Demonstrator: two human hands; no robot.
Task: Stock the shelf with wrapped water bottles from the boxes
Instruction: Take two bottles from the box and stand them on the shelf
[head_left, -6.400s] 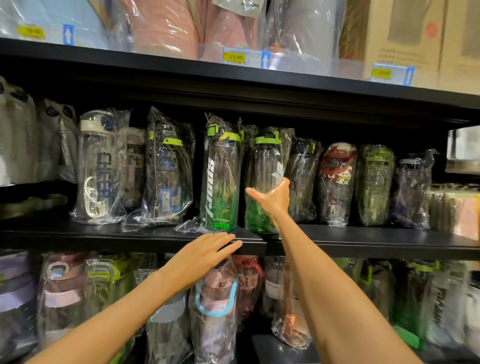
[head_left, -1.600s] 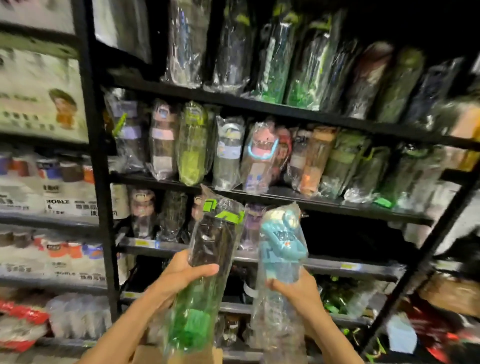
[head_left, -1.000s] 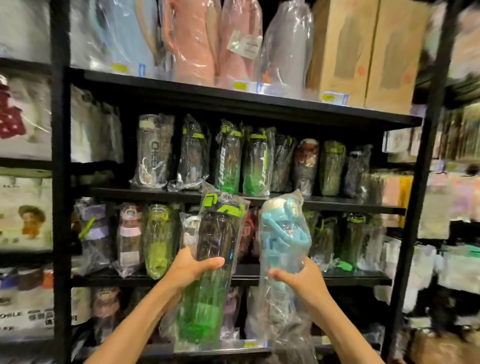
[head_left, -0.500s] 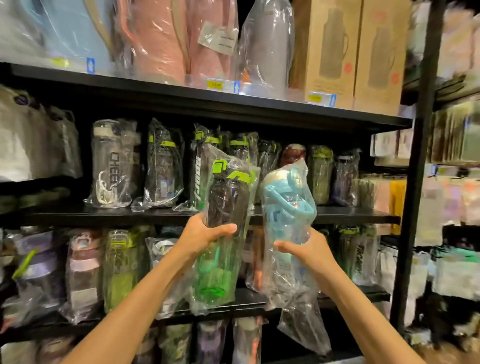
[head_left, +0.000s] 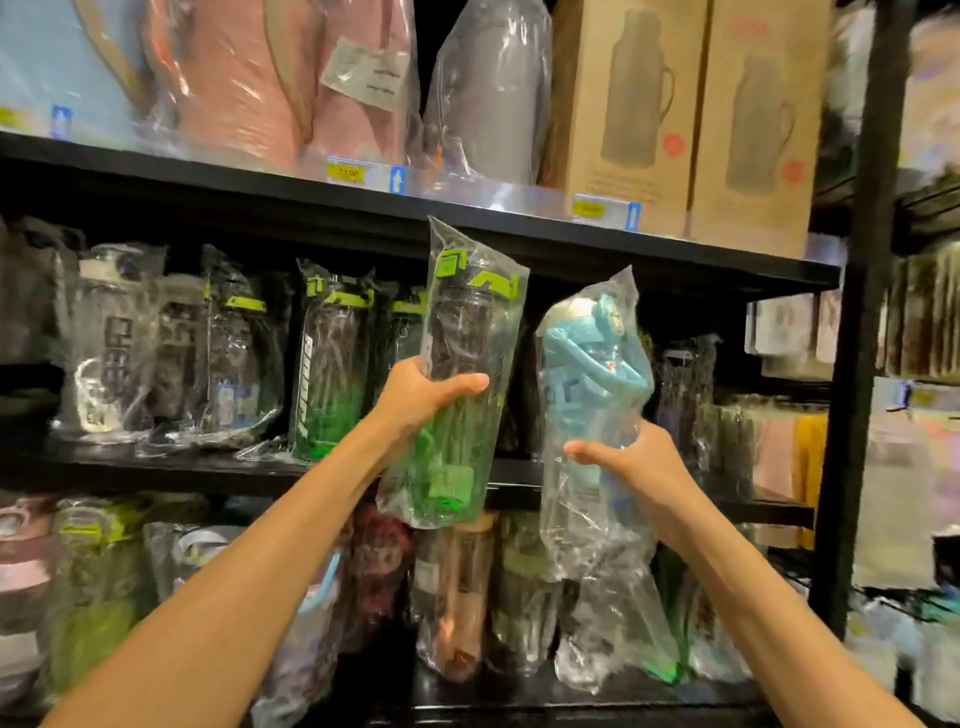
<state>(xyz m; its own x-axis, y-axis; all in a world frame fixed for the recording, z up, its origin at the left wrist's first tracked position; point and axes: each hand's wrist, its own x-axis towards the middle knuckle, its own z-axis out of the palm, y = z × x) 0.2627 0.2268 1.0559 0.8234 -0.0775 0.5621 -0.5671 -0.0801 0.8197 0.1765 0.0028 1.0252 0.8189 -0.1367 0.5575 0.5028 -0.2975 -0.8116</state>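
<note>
Mid-stocking: left hand (head_left: 415, 395) grips green bottle (head_left: 457, 384), right hand (head_left: 631, 467) grips blue bottle (head_left: 592, 374); next likely needs gaps on middle shelf (head_left: 156, 467).

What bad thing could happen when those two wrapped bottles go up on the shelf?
The middle shelf is already crowded with wrapped bottles, so pushing the green bottle in with the left hand might topple a neighbour. The right hand holds the blue bottle through loose, slippery wrap, which could let it slip or snag on the shelf edge.
</note>
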